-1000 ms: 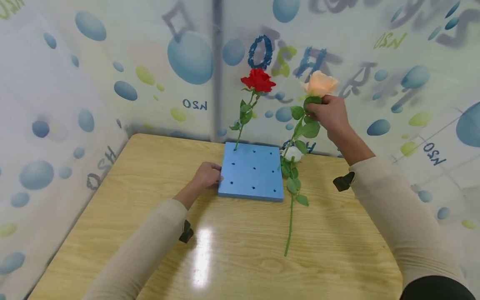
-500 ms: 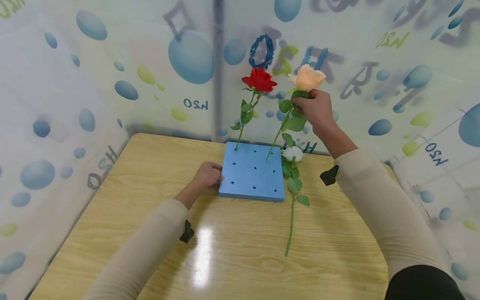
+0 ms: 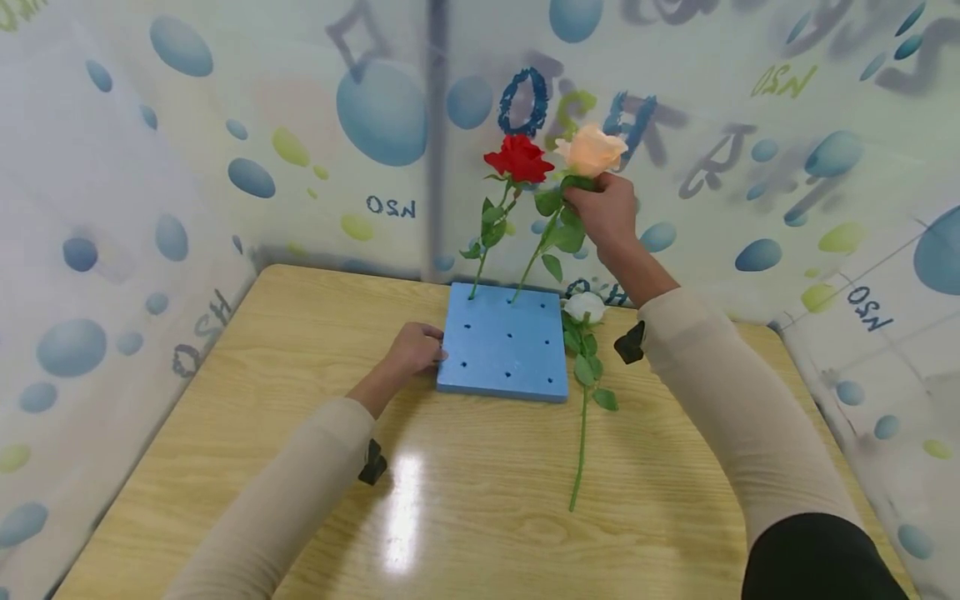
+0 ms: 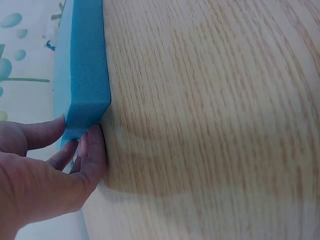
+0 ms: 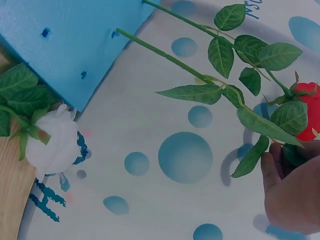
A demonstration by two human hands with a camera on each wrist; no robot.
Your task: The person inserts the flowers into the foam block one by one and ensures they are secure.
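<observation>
My right hand (image 3: 606, 208) pinches a peach artificial rose (image 3: 592, 151) by its stem just under the bloom. The rose's green stem leans down left, its lower end right at a back-row hole of the blue foam block (image 3: 487, 354), as the right wrist view also shows. My left hand (image 3: 414, 348) holds the block's left side; in the left wrist view its thumb (image 4: 47, 132) and fingers grip the edge. A red rose (image 3: 519, 158) stands in the back-left hole. A white rose (image 3: 585, 308) lies on the table along the block's right side.
The wooden table (image 3: 315, 483) carries the block near its back edge. Close behind rises a patterned wall covering (image 3: 300, 108) with blue and green ovals. More of the wall covering borders the table on the left and right.
My right hand has moved left with the peach rose, bringing its stem end from the block's right side to a hole beside the red rose. My left hand has stayed put.
</observation>
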